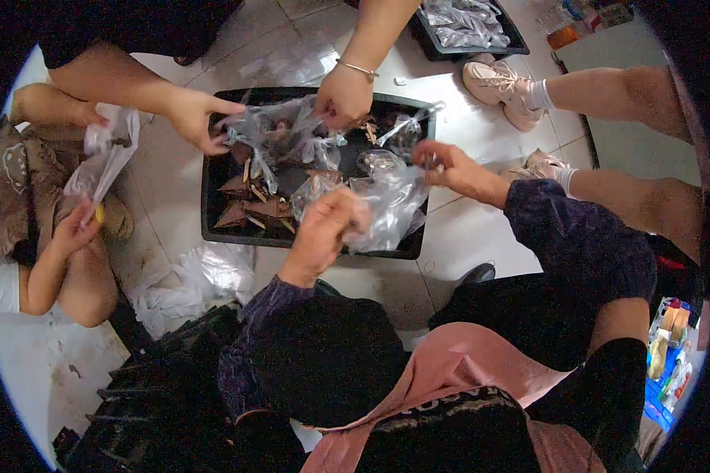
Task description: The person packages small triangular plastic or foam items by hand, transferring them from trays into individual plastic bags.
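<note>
My left hand [323, 232] is closed on the near left side of a clear plastic bag [390, 209] above the black tray [308, 240]. Pinched fingers of my right hand [461, 173] grip the same bag at its upper right edge, so it is stretched between my hands. Whether this bag has anything in it I cannot tell. Brown, flat-sided pieces with pale sticks [252, 209] lie in the tray's left part. Several small filled clear bags, one a knotted bag [402, 134], lie towards its far right.
Across the tray, another person's hands [343, 98] hold a second clear bag [280, 130]. A person at the left handles a long clear bag [106, 154]. Loose plastic bags [205, 276] lie on the floor. Another black tray [513, 43] stands far right; shoes [497, 91] are beside it.
</note>
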`<move>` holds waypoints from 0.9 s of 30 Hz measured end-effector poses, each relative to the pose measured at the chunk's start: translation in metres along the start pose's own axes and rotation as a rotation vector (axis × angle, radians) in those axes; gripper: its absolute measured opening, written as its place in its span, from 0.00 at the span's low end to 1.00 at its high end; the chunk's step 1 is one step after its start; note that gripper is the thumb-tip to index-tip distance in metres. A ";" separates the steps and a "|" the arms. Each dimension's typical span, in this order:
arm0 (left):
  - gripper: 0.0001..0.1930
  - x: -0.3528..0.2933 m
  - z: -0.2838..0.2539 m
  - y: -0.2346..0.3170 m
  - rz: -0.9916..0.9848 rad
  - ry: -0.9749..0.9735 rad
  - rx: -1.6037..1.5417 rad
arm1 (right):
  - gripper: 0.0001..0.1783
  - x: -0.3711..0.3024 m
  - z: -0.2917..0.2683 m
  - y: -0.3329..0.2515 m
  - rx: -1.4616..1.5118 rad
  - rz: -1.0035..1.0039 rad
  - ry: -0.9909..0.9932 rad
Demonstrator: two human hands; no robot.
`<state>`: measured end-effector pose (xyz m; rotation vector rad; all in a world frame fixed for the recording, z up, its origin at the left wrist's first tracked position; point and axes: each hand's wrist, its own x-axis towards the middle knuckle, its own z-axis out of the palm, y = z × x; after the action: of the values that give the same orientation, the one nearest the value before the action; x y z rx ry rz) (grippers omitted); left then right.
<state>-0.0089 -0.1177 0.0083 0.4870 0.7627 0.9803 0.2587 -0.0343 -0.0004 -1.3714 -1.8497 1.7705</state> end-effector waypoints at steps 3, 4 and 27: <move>0.13 0.009 0.004 -0.007 -0.054 -0.155 0.278 | 0.27 0.000 0.022 -0.045 0.020 -0.451 -0.007; 0.13 0.012 0.004 -0.002 -0.044 -0.168 0.317 | 0.27 0.001 0.034 -0.053 0.021 -0.459 -0.014; 0.08 0.056 -0.050 -0.019 0.224 0.161 0.184 | 0.22 0.129 0.041 0.052 -0.098 0.124 0.375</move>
<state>-0.0173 -0.0768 -0.0567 0.6699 0.9628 1.1734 0.1840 0.0249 -0.1099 -1.7487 -1.6958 1.3674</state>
